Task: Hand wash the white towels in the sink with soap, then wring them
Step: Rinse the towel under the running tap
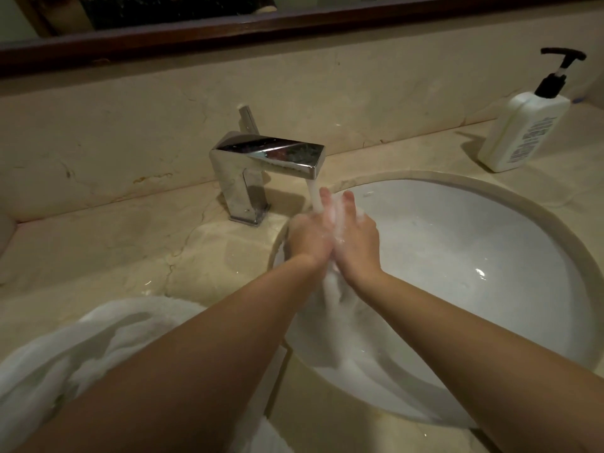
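— What have you got on the head camera?

— I see both hands pressed together over the left side of the sink, right under the tap. Water is running from the spout onto them.

— Are they holding a towel?

— Yes. The left hand and the right hand squeeze one white towel between them, fingers curled around a bunched part of it. Suds sit on the fingers. The rest of that towel hangs down from the hands into the basin and trails toward the near rim.

— How tight is the grip?

— Closed on the cloth on both sides, as far as I can judge. The palms face each other and nearly touch, so I cannot see the inner fingers.

— Any other towel?

— A second towel lies crumpled on the counter to the left of the sink, partly under the left forearm, with one fold reaching down near the bottom edge of my view.

— And the soap?

— A white pump bottle with a black pump stands on the counter behind the sink, at the right, well apart from the hands.

— Anything behind?

— A stone backsplash and the dark frame of a mirror along the top.
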Available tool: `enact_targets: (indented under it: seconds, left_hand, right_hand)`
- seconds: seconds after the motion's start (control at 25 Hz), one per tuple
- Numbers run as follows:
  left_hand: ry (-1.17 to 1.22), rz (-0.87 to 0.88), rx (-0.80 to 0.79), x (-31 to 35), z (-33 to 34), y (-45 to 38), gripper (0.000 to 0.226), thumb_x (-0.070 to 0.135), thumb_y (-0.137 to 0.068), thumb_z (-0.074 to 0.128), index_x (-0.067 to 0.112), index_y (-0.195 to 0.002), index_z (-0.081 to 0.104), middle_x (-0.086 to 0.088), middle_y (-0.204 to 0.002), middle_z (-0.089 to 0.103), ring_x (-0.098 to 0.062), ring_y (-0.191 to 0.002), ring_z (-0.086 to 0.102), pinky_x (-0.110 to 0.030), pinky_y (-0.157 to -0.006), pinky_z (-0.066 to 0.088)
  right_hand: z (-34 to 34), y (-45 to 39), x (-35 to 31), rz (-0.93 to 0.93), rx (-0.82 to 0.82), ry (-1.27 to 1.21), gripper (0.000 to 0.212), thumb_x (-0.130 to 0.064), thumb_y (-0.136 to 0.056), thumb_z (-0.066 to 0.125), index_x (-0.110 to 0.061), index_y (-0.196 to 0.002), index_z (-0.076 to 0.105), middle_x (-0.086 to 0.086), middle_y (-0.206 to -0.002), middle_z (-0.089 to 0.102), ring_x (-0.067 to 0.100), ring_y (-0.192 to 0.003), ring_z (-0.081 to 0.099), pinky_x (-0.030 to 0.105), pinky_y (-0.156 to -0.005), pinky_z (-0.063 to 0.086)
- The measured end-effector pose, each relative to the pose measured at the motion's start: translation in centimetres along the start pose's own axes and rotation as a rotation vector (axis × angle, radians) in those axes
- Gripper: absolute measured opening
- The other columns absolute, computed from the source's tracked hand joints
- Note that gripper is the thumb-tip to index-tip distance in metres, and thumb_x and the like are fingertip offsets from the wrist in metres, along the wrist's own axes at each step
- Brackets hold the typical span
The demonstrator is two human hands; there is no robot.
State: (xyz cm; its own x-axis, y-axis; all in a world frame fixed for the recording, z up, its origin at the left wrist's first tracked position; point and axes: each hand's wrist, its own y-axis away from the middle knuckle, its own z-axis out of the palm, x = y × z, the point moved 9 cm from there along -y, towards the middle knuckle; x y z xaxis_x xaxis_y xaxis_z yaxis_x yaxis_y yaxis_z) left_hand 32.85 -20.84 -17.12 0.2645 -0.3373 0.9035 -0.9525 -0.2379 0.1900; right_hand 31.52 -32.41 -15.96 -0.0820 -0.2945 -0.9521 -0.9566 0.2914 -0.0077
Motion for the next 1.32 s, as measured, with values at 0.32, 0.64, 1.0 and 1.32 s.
enact_targets:
  seconds: [0.32, 0.64, 1.0, 1.32]
  left_hand:
    - [0.102, -0.058, -0.057, 0.2, 0.7, 0.1, 0.062, 0.073, -0.094, 0.041, 0.018, -0.108, 0.067, -0.007, -0.098, 0.07, -0.025, -0.091, 0.067, -0.034, -0.085, 0.055]
    - [-0.09, -0.264, -0.437, -5.4, 6.2, 1.8, 0.117, 0.092, -0.06, 0.045, 0.011, -0.145, 0.051, -0.017, -0.146, 0.054, -0.038, -0.131, 0.054, -0.044, -0.111, 0.044]
    - [-0.365, 0.197, -0.391, -1.5, 8.6, 3.3, 0.069, 0.06, -0.103, 0.031, 0.018, -0.158, 0.031, -0.008, -0.161, 0.029, -0.029, -0.147, 0.033, -0.042, -0.121, 0.028]
    - [-0.371, 0.105, -0.156, -5.2, 9.5, 1.6, 0.074, 0.069, -0.097, 0.022, 0.026, -0.155, 0.035, -0.003, -0.158, 0.038, -0.027, -0.144, 0.039, -0.043, -0.122, 0.028]
  right_hand:
    - [-1.8, -0.8, -0.8, -0.035, 0.027, -0.021, 0.04, -0.04, -0.104, 0.043, -0.026, -0.068, 0.055, 0.0, -0.074, 0.062, 0.024, -0.077, 0.06, 0.037, -0.071, 0.046]
    - [-7.1, -0.7, 6.4, 0.225, -0.114, 0.189, 0.065, -0.064, -0.084, 0.049, -0.001, -0.073, 0.061, 0.011, -0.091, 0.063, 0.028, -0.089, 0.058, 0.048, -0.085, 0.049]
    - [-7.2, -1.0, 8.6, 0.222, -0.106, 0.142, 0.04, -0.026, -0.106, 0.03, -0.012, -0.126, 0.061, 0.009, -0.133, 0.06, 0.025, -0.118, 0.054, 0.037, -0.105, 0.04]
    - [-4.7, -2.4, 9.5, 0.053, -0.172, 0.174, 0.042, -0.026, -0.107, 0.03, -0.026, -0.139, 0.057, -0.002, -0.145, 0.055, 0.015, -0.133, 0.049, 0.034, -0.116, 0.033]
